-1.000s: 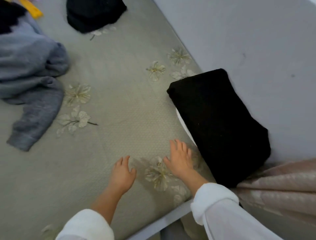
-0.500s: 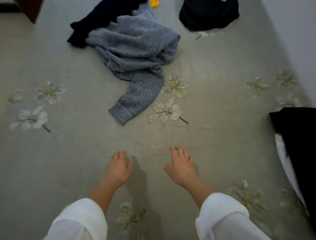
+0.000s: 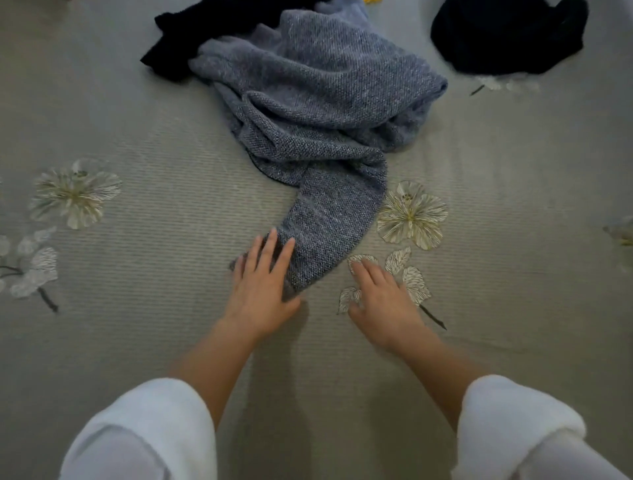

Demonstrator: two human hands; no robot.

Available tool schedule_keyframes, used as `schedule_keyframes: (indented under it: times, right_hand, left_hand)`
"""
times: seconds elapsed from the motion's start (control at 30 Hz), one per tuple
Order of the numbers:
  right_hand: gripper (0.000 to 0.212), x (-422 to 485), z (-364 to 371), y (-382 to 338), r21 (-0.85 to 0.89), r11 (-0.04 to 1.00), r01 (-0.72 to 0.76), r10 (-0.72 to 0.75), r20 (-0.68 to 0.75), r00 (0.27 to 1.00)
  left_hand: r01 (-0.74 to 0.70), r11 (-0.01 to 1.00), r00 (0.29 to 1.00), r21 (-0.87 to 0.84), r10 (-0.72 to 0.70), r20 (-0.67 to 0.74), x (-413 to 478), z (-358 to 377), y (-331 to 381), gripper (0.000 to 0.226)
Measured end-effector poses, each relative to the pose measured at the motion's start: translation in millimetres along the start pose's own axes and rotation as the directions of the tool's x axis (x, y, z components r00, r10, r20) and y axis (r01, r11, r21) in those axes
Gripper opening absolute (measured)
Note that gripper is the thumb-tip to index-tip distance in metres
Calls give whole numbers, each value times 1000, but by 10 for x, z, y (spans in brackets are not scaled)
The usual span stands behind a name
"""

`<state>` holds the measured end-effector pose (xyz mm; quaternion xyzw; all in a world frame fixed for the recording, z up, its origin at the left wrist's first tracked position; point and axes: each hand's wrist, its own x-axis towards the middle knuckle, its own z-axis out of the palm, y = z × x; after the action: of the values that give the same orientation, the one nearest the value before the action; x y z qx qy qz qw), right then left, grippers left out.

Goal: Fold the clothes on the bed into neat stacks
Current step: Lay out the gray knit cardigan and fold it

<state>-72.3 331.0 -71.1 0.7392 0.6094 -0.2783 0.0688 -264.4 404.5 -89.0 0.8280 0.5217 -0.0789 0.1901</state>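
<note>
Status: the grey-blue knit sweater lies crumpled at 12 o'clock on the bed cover. One sleeve trails down towards centre frame.

Left hand: fingers straight and spread, lying flat on the cuff end of that sleeve. It is touching, not pinching; no curl round the fabric is visible.

Right hand: flat on the bed cover at 4 o'clock of the cuff, just beside it and apart from it. It has nothing in it. Its fingertips are blurred and sit over the leaf print below the flower print.

Other items:
- Black garment at 11 o'clock, touching or tucked under the sweater; cannot tell which.
- Dark garment at 1 o'clock, bunched and well apart from the sweater.
- Yellow scrap at the top edge, too small to identify.

Progress estimate: no folded piece and no stack is in view. All three visible garments are unfolded, so most of the job is probably left. The step in hand looks like getting hold of the sweater by the sleeve to spread it flat. The loose knit will likely drag and bunch.
</note>
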Motion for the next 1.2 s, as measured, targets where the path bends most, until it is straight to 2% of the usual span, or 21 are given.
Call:
schedule_keyframes:
  times: [0.07,0.13,0.17,0.23,0.3,0.33,0.4,0.43,0.47,0.53,0.6,0.7,0.73,0.8,0.83,0.87,0.93,1.0,1.07,1.13,1.2]
  right_hand:
    - [72,221,-24,54,-29,999,14,-15,-43,999]
    - [78,391,-71,91,-50,998,23,-27,-83,996]
    - [82,461,-109,96,-62,998,30,-37,-101,994]
    - [94,593,-190,91,-115,992,55,-68,-116,991]
    - [102,699,-289,90,-210,974,86,-121,-161,979]
    - [98,733,-364,95,-245,964,104,-152,-186,971]
    - [63,745,-536,96,-257,954,155,-201,-163,966]
    - [43,728,-598,92,-228,955,190,-222,-121,968]
    - [27,678,-640,71,-176,960,217,-232,-68,970]
    - [8,479,-638,-3,79,977,199,-202,36,979]
    - [10,246,-545,-97,398,913,96,-148,104,983]
    - [7,-137,-402,-158,551,834,-37,-59,156,986]
    - [7,-274,-381,-152,615,783,-94,-22,179,984]
    - [31,-543,-386,-98,721,663,-204,24,251,968]
    - [47,-682,-379,-46,710,667,-227,26,281,959]
    - [55,-828,-368,7,664,712,-229,20,306,952]
    - [43,-1113,-343,86,569,792,-221,-30,398,917]
    - [28,-1403,-304,130,474,849,-233,-51,512,858]
    - [32,-1646,-273,183,381,898,-221,-63,607,792]
    - [28,-1836,-271,220,283,942,-178,-82,712,698]
    - [7,-1951,-223,283,122,990,-75,-54,803,593]
  left_hand:
    - [-20,999,999,30,19,37,233,69,-33,93]
    - [-61,998,998,28,62,-25,375,136,-28,61]
    - [-87,996,993,-24,85,-81,406,144,-9,44]
    - [-170,954,982,-246,144,-119,392,113,44,37]
    - [-215,821,977,-529,177,-122,309,-14,109,51]
    - [-183,733,983,-655,158,-97,260,-116,122,53]
    - [-37,532,995,-846,99,18,171,-324,87,39]
    - [3,456,997,-890,67,37,140,-406,41,31]
    - [37,439,999,-898,13,48,102,-484,-3,24]
    - [115,532,993,-839,-54,102,-37,-609,-73,22]
    - [164,659,971,-734,22,237,-270,-633,-58,24]
    - [213,733,884,-646,137,447,-670,-555,55,23]
    - [184,753,870,-632,174,461,-766,-523,88,24]
    - [170,737,896,-654,160,413,-922,-452,104,22]
    - [194,704,930,-683,90,357,-981,-428,109,17]
    - [208,689,958,-694,0,287,-1033,-402,121,18]
    - [152,798,986,-583,-82,145,-1097,-372,155,49]
    - [16,954,998,-300,5,69,-1162,-363,244,82]
    - [-149,989,987,0,149,64,-1225,-322,376,100]
    - [-276,942,960,192,259,111,-1315,-192,524,95]
    - [-319,928,937,193,278,213,-1399,-35,641,69]
